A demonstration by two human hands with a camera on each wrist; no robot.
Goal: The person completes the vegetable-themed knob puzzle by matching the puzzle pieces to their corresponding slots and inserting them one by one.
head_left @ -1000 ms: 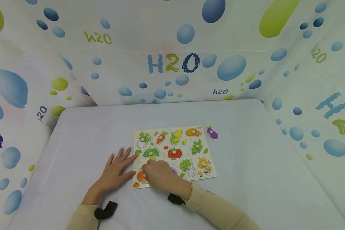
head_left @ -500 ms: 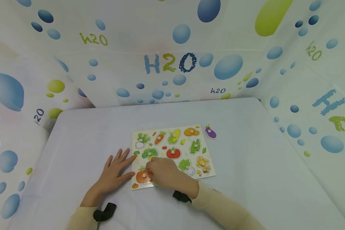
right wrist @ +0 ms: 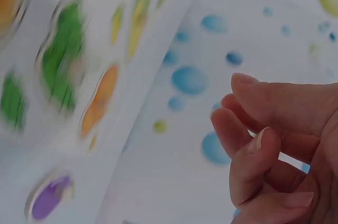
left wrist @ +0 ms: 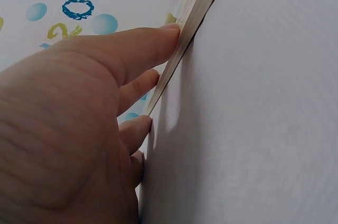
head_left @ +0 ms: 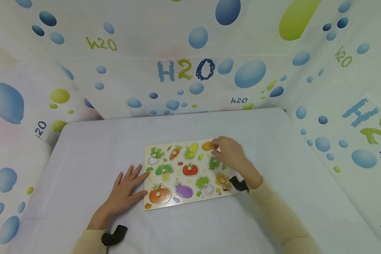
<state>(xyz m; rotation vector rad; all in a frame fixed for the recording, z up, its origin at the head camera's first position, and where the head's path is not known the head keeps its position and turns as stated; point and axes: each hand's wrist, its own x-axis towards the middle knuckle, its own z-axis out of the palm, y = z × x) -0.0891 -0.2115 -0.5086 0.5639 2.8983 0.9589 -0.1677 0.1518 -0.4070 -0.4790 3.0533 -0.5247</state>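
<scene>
A wooden vegetable peg puzzle board [head_left: 174,178] lies flat on the table. My left hand [head_left: 124,192] rests at its left side, fingers spread; in the left wrist view the thumb [left wrist: 153,47] touches the board's edge. Over the upper right corner hangs my right hand [head_left: 230,151], its fingers loosely bent and holding nothing. The right wrist view shows a loose eggplant piece [right wrist: 50,197] beside the board; in the head view the right hand hides it. A purple eggplant shape [head_left: 184,191] without a knob shows in the bottom row, next to the pumpkin piece [head_left: 159,194].
Knobbed pieces sit in the board, among them the broccoli [head_left: 164,171], tomato [head_left: 189,170], corn [head_left: 191,151] and mushroom [head_left: 223,180]. A white cloth covers the table [head_left: 114,141]. Patterned sheeting [head_left: 133,70] hangs behind and at both sides.
My right hand has left the pumpkin piece and swung up and right to the board's upper right corner, covering the loose eggplant piece. The left hand stays put. The head view shifts slightly.
</scene>
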